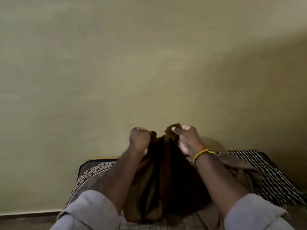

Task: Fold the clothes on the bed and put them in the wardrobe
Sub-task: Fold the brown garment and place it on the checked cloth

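Observation:
A dark brown garment (163, 176) hangs in front of me, lifted off the bed (89, 173). My left hand (140, 138) is clenched on its upper edge at the left. My right hand (186, 138), with a coloured bead bracelet at the wrist, pinches the upper edge at the right. The two fists are close together and the cloth bunches between them, draping down to the mattress. The bed has a black-and-white patterned cover. No wardrobe is in view.
A black-and-white striped cloth (272, 175) and a brown piece of fabric (240, 168) lie on the bed to the right. A plain olive wall (149, 63) stands right behind the bed. A strip of floor (25, 221) shows at the lower left.

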